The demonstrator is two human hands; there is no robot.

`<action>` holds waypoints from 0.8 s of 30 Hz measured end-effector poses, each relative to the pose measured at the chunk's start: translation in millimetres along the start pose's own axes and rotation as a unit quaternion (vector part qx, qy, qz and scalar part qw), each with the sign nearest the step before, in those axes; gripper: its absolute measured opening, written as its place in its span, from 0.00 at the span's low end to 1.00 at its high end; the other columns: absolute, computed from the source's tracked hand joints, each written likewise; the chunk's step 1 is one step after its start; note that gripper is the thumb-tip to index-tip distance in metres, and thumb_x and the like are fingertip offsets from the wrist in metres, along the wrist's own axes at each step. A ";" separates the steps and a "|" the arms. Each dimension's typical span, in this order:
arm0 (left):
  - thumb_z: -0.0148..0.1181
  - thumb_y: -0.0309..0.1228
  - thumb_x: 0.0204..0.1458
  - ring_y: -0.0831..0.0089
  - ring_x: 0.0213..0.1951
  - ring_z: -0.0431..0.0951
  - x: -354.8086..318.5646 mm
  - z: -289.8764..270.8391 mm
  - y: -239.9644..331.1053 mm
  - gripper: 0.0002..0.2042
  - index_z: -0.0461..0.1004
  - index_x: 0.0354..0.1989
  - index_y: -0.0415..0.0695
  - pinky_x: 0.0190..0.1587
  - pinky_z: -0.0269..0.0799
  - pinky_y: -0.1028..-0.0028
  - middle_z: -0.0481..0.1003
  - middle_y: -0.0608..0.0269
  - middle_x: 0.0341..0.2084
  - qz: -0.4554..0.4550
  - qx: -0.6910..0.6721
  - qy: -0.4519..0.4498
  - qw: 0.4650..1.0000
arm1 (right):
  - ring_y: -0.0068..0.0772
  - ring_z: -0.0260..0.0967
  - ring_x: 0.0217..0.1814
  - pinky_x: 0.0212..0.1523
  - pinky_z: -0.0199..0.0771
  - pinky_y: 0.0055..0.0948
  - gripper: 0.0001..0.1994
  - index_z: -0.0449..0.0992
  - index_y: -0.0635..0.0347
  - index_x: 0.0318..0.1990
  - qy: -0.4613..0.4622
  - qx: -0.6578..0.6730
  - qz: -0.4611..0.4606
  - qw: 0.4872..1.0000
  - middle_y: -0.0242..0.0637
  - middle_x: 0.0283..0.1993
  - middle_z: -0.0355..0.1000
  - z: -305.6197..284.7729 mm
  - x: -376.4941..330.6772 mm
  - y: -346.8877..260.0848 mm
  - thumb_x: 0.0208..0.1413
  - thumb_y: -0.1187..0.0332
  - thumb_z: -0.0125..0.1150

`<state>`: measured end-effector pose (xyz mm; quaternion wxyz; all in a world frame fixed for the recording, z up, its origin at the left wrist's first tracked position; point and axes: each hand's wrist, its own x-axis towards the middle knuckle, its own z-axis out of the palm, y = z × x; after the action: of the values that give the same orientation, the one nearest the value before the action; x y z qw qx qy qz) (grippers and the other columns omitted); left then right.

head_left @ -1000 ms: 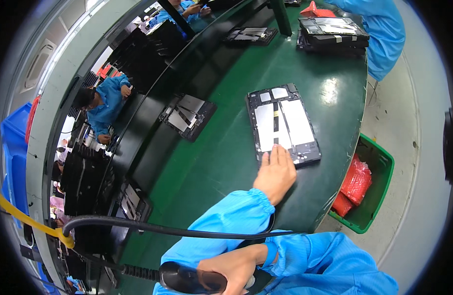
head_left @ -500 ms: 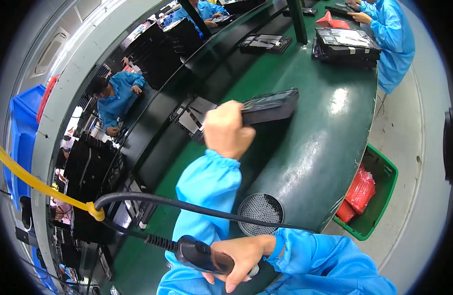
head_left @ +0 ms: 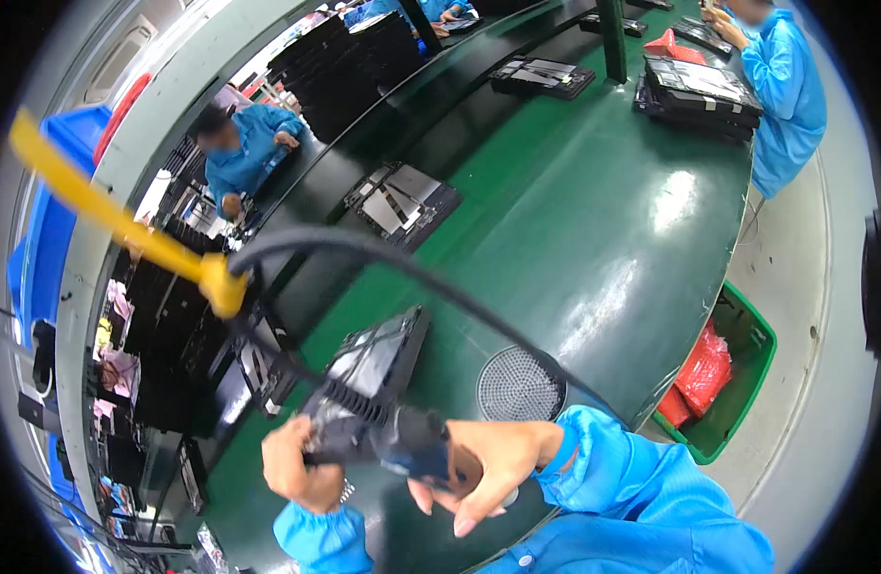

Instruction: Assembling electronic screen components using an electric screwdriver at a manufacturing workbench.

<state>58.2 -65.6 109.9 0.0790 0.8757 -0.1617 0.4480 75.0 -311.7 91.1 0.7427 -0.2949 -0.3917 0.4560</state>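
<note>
My left hand (head_left: 300,467) grips the near edge of a flat black device shell (head_left: 375,365), which stands tilted above the green table (head_left: 593,220) with its open inner side toward me. My right hand (head_left: 483,459) holds a dark blue handheld tool (head_left: 413,446) right against the shell's lower corner. From the tool a black hose (head_left: 364,251) arcs up and left to a yellow hanger strap (head_left: 124,222). Both sleeves are blue.
A round perforated grille (head_left: 520,385) is set in the table beside my right hand. Another open shell (head_left: 402,201) lies on the dark conveyor. Stacked shells (head_left: 699,88) and a blue-coated person (head_left: 780,86) are far right; a green bin (head_left: 747,383) with red bags is on the floor.
My left hand lifted the shell off the table, swung it left and brought it close, tilted. My right hand raised the tool up to it.
</note>
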 end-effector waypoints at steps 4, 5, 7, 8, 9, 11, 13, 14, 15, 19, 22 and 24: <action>0.59 0.22 0.28 0.59 0.35 0.77 -68.1 -40.2 14.2 0.14 0.75 0.30 0.39 0.41 0.66 0.64 0.78 0.56 0.32 0.018 0.004 -0.106 0.994 | 0.20 0.65 0.14 0.15 0.62 0.19 0.19 0.68 0.68 0.39 0.084 -0.036 -0.006 0.996 0.33 0.18 0.68 -1.9 -1.7 -12.9 0.40 0.77 0.69; 0.59 0.24 0.28 0.60 0.38 0.77 -83.5 -45.4 21.8 0.15 0.75 0.32 0.39 0.43 0.65 0.64 0.78 0.57 0.34 0.007 0.006 -0.148 0.989 | 0.20 0.65 0.15 0.16 0.62 0.19 0.18 0.68 0.68 0.39 0.115 -0.046 -0.019 0.992 0.33 0.18 0.68 -1.9 -3.6 -16.2 0.40 0.77 0.69; 0.59 0.26 0.29 0.59 0.43 0.75 -104.1 -56.3 43.4 0.18 0.76 0.34 0.39 0.46 0.62 0.62 0.78 0.58 0.38 -0.014 -0.004 -0.232 0.973 | 0.19 0.66 0.16 0.16 0.62 0.19 0.18 0.69 0.68 0.39 0.174 -0.087 -0.067 0.979 0.34 0.20 0.69 -4.1 -10.3 -21.9 0.40 0.79 0.69; 0.59 0.27 0.29 0.59 0.45 0.74 -110.0 -60.7 54.2 0.19 0.77 0.36 0.39 0.47 0.61 0.61 0.78 0.59 0.40 -0.026 -0.016 -0.272 0.962 | 0.19 0.66 0.16 0.17 0.62 0.18 0.18 0.69 0.69 0.39 0.203 -0.118 -0.102 0.967 0.34 0.20 0.70 -6.9 -12.4 -22.3 0.40 0.79 0.69; 0.62 0.28 0.27 0.54 0.46 0.73 -121.2 -60.8 64.7 0.22 0.76 0.37 0.36 0.48 0.61 0.57 0.77 0.56 0.41 -0.020 -0.026 -0.284 0.958 | 0.22 0.65 0.15 0.16 0.62 0.20 0.20 0.67 0.69 0.40 0.249 -0.166 -0.134 0.945 0.36 0.19 0.69 -7.6 -14.7 -25.9 0.38 0.81 0.68; 0.66 0.30 0.25 0.53 0.49 0.72 -137.7 -62.5 79.4 0.24 0.76 0.37 0.37 0.53 0.57 0.54 0.76 0.56 0.42 -0.024 -0.054 -0.303 0.951 | 0.22 0.65 0.15 0.16 0.62 0.19 0.21 0.66 0.70 0.41 0.320 -0.220 -0.200 0.900 0.35 0.17 0.69 -11.7 -11.0 -30.1 0.38 0.80 0.69; 0.70 0.30 0.24 0.49 0.52 0.70 -146.6 -60.5 87.5 0.25 0.75 0.37 0.36 0.55 0.55 0.49 0.76 0.54 0.44 -0.053 -0.111 -0.304 0.945 | 0.19 0.66 0.15 0.16 0.62 0.18 0.21 0.68 0.70 0.42 0.386 -0.259 -0.242 0.852 0.33 0.17 0.69 -23.7 -7.9 -31.9 0.40 0.78 0.71; 0.71 0.28 0.25 0.48 0.53 0.69 -152.6 -56.1 90.6 0.25 0.75 0.38 0.35 0.56 0.53 0.46 0.75 0.53 0.45 -0.080 -0.150 -0.284 0.944 | 0.19 0.65 0.15 0.16 0.63 0.18 0.21 0.68 0.71 0.42 0.415 -0.291 -0.249 0.825 0.33 0.17 0.69 -30.8 -5.7 -31.9 0.40 0.78 0.71; 0.71 0.28 0.27 0.48 0.54 0.69 -154.4 -52.5 93.2 0.24 0.74 0.39 0.35 0.57 0.52 0.45 0.75 0.52 0.45 -0.067 -0.157 -0.291 0.941 | 0.20 0.65 0.14 0.16 0.63 0.18 0.20 0.68 0.71 0.43 0.429 -0.308 -0.275 0.803 0.32 0.17 0.70 -39.0 -4.8 -27.3 0.42 0.79 0.69; 0.71 0.26 0.32 0.49 0.53 0.70 -160.8 -38.9 107.3 0.22 0.73 0.38 0.35 0.58 0.53 0.44 0.75 0.51 0.44 -0.064 -0.177 -0.247 0.951 | 0.21 0.66 0.15 0.16 0.66 0.19 0.13 0.69 0.66 0.35 0.464 -0.313 -0.309 0.769 0.33 0.17 0.69 -58.3 -2.0 -8.0 0.43 0.80 0.68; 0.70 0.26 0.34 0.50 0.52 0.72 -155.2 -38.2 112.5 0.19 0.73 0.38 0.35 0.57 0.57 0.45 0.75 0.51 0.42 -0.114 -0.248 -0.231 0.934 | 0.22 0.67 0.15 0.16 0.66 0.20 0.12 0.69 0.65 0.32 0.479 -0.326 -0.300 0.758 0.34 0.17 0.69 -61.5 2.9 -0.9 0.42 0.80 0.68; 0.68 0.22 0.37 0.52 0.48 0.75 -149.9 -36.2 98.8 0.16 0.72 0.37 0.35 0.53 0.63 0.48 0.76 0.50 0.41 -0.116 -0.301 -0.209 0.923 | 0.21 0.67 0.15 0.16 0.66 0.19 0.12 0.69 0.66 0.32 0.490 -0.339 -0.276 0.754 0.33 0.17 0.69 -62.4 4.5 1.9 0.42 0.80 0.68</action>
<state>-86.2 -116.0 9.1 0.3549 0.8969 -0.1990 0.1731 128.6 -311.9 58.6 0.7782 -0.5891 -0.1673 -0.1387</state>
